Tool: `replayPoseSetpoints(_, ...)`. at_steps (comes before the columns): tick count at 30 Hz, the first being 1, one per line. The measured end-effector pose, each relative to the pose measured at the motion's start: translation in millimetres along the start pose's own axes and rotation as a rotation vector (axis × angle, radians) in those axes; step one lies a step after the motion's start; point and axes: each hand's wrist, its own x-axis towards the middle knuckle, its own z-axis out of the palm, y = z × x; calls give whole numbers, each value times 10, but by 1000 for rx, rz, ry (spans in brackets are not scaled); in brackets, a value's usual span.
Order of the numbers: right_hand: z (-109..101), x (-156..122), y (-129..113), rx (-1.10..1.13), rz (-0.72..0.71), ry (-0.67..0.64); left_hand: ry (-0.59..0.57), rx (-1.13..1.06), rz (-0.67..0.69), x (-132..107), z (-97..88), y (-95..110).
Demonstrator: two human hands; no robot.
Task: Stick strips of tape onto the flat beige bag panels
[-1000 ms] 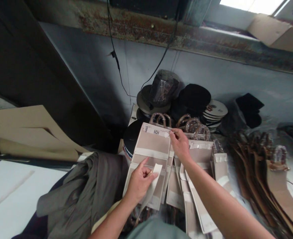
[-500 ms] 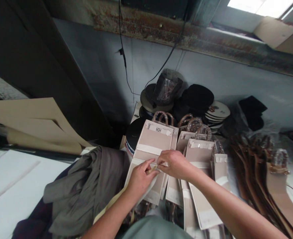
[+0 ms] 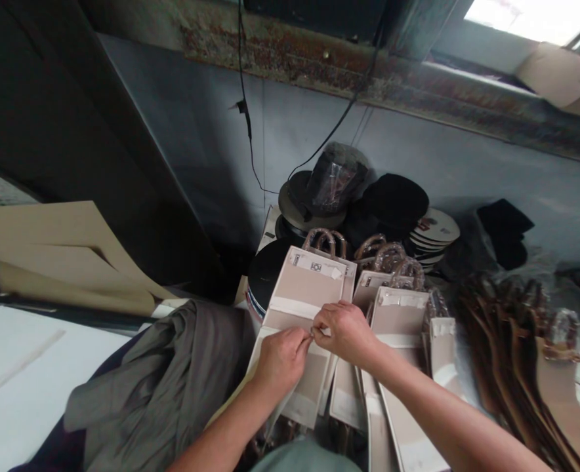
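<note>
My left hand [image 3: 281, 359] and my right hand [image 3: 346, 330] meet fingertip to fingertip, both pinched closed. Whatever small thing sits between the fingertips is too hidden to make out. Just beneath them lies a long beige bag panel [image 3: 306, 286], folded across by pale bands, with a printed label and a white tab near its far end. Brown plastic-wrapped handles [image 3: 321, 240] stick up behind that panel. To the right of my right hand are more beige panels [image 3: 401, 313] with similar wrapped handles, overlapping one another.
Crumpled grey cloth [image 3: 172, 387] is heaped at the left, beside a white board [image 3: 29, 367]. Behind the panels stand black rolls [image 3: 393, 200] and a stack of pale discs [image 3: 435, 229]. Brown strap-like pieces [image 3: 521, 367] hang at the right. Black cables [image 3: 250, 147] dangle along the wall.
My left fingers, spread around a small yellowish piece before, have closed into a pinch against my right fingertips. The view has shifted slightly, so the panels appear a bit lower.
</note>
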Motion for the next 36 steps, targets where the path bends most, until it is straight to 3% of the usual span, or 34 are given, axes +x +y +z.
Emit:
replayPoseSetpoints(2,35,54,87,51,56,77,5,24,95,-10,-2,-8)
replayPoseSetpoints(5,13,192,279,271,223,214,-76,-48,176,-74,38,7)
replayPoseSetpoints(7,-34,332,407,499,348,277,-72,-146,87,-119,91,11)
replayPoseSetpoints(10,-72,578,556,680,433,320,35,-311,-120,-135,157,-33)
replayPoseSetpoints(14,7,834,678,609,404,315,56,-415,-179,-78,145,-138)
replayPoseSetpoints(18,114,924,722,384,391,320,41,-424,-206,-33,102,-182)
replayPoseSetpoints(20,133,919,716,322,415,361,51,-416,-220,-22,98,-180)
replayPoseSetpoints(23,118,871,678,399,476,499,65,-411,-228,-12,104,-171)
replayPoseSetpoints(25,101,832,630,499,483,578,63,-412,-231,-7,105,-167)
replayPoseSetpoints(26,97,820,600,570,468,555,60,-410,-234,-5,105,-166)
replayPoseSetpoints(30,124,884,499,1081,466,275,50,-395,-244,-6,103,-174)
replayPoseSetpoints(33,118,987,499,1448,531,382,55,-408,-249,-19,101,-189)
replayPoseSetpoints(36,64,947,510,1550,520,512,41,-442,-270,-55,93,-198)
